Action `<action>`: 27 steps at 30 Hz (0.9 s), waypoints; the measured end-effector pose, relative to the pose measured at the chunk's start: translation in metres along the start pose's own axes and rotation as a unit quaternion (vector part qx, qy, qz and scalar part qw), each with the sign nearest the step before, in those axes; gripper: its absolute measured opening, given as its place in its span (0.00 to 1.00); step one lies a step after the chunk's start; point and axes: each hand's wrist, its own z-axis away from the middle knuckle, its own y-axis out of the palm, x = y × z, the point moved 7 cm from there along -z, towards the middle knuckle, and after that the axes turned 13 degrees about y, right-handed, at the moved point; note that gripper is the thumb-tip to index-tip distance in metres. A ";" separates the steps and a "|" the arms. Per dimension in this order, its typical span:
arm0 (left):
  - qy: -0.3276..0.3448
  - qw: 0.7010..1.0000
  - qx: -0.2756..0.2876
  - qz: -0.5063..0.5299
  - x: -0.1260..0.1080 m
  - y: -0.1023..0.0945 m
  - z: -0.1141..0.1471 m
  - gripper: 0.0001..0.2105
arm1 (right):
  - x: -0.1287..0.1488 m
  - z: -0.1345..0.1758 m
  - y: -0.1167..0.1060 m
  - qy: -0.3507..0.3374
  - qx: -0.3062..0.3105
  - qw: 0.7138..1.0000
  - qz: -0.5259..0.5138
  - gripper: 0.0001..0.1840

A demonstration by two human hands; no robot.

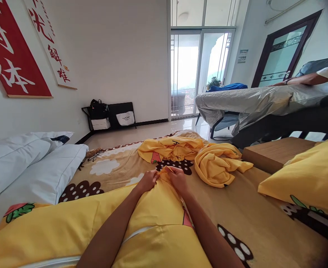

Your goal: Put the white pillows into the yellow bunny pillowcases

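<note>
A stuffed yellow pillowcase (pixel 155 208) lies in front of me, pointing away, with a white strip showing along its middle. My left hand (pixel 148 180) is closed on the left side of its gathered far end. On the right side of that same end, my right hand (pixel 177 179) pinches the cloth. Under my left forearm rests another filled yellow pillow (pixel 54 219). Just beyond my hands are a crumpled yellow cloth (pixel 172 147) and a bunched yellow cloth (pixel 217 163).
White pillows (pixel 38 167) are piled at left on the brown patterned blanket (pixel 253 208). To the right sit a cardboard box (pixel 278 150) and a yellow pillow (pixel 309 178). Behind, another person's arm (pixel 300 79) rests on a plastic-covered table (pixel 250 100). Bags stand on a low black bench (pixel 113 115).
</note>
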 end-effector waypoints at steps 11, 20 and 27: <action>-0.008 0.988 0.052 0.146 0.000 0.006 0.003 0.24 | -0.016 -0.010 -0.031 0.081 0.019 0.995 -0.047 0.22; -0.003 0.997 -0.052 0.058 -0.003 -0.003 -0.005 0.13 | -0.010 -0.007 -0.015 0.052 0.003 0.991 -0.127 0.23; -0.020 0.989 -0.115 0.092 0.000 -0.007 -0.001 0.14 | -0.006 -0.001 -0.024 0.111 0.062 0.988 -0.086 0.24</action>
